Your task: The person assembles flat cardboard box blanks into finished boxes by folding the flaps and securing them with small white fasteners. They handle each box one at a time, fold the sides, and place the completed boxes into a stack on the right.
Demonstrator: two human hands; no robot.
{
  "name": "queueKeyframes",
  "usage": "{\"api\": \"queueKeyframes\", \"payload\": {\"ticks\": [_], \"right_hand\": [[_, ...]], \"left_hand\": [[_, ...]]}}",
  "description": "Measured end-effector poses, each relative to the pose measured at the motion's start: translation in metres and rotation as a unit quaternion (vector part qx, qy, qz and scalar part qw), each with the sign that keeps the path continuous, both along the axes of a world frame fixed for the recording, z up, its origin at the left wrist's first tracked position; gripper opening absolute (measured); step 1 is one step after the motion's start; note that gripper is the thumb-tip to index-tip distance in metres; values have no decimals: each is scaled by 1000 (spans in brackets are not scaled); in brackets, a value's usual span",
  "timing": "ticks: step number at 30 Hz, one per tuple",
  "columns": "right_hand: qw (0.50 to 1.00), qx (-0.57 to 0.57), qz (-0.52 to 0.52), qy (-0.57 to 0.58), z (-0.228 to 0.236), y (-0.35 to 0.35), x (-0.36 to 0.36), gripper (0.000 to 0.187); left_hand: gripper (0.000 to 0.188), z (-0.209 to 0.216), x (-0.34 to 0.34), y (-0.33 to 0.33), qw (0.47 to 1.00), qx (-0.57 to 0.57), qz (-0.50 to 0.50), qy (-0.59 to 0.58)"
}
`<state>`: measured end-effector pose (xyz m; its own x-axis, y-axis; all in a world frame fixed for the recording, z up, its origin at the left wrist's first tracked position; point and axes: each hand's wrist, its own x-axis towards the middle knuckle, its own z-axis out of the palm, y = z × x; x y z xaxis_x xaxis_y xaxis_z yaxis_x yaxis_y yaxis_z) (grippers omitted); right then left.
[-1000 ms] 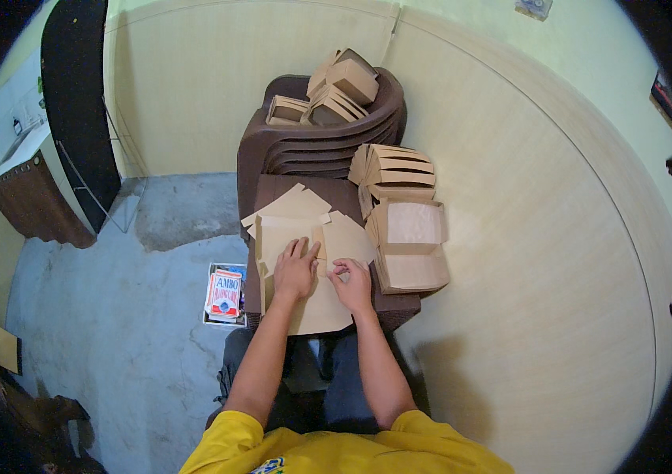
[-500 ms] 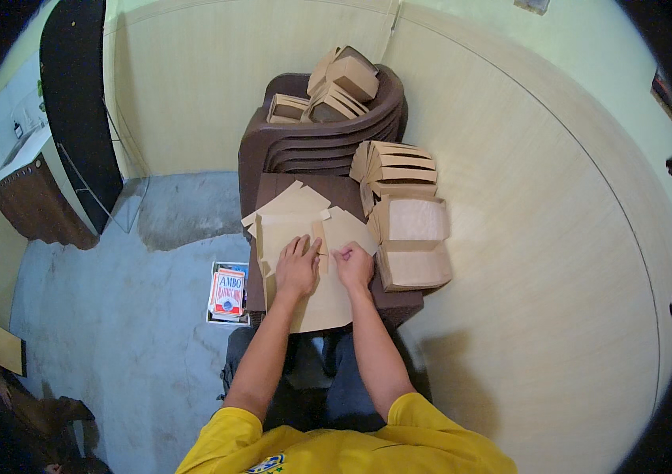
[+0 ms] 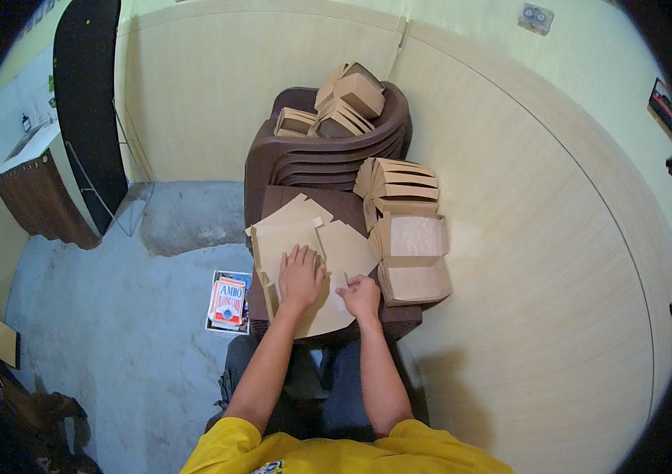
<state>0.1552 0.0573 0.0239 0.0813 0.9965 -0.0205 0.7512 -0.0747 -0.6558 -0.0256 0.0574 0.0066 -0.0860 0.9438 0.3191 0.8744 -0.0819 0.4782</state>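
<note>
Flat brown cardboard box blanks [image 3: 322, 322] lie loosely stacked on a dark brown seat-like surface [image 3: 348, 205] in front of me. My left hand [image 3: 300, 276] rests flat on the top blank with its fingers stretched forward. Close by on the right, my right hand [image 3: 360, 297] is closed, thumb and forefinger pinching what looks like a small flap of the cardboard. Just right of the blanks stands a folded cardboard box [image 3: 415, 283] with its lid up. Behind it are several nested cardboard boxes [image 3: 399, 183].
Stacked brown plastic chairs [image 3: 285, 162] stand at the back, with more folded boxes [image 3: 358, 93] on top. A small white box [image 3: 228, 304] of odds and ends sits on the floor to the left. A pale panelled wall [image 3: 533, 237] closes off the right side.
My right hand has moved nearer to me along the blank, and its fingers now pinch. My left hand has flattened out slightly nearer. The whole view has shifted a little.
</note>
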Motion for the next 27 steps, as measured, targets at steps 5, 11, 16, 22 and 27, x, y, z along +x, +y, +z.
{"api": "queueKeyframes", "payload": {"ticks": [5,11,16,22,27], "right_hand": [[992,122,-17,-11,-16,28,-11,36],[986,151,47,47,-11,16,-18,52],[979,167,109,35,-11,-3,-18,69],[973,219,80,2,-22,-8,-24,54],[975,210,75,-19,-28,-8,-24,50]], "left_hand": [[43,-12,3,-3,999,-37,-4,10],[42,-23,9,0,999,-15,-1,30],[40,-25,8,5,1000,-17,-2,9],[38,-26,5,5,1000,-10,-5,10],[37,-26,7,2,1000,-10,-7,0]]}}
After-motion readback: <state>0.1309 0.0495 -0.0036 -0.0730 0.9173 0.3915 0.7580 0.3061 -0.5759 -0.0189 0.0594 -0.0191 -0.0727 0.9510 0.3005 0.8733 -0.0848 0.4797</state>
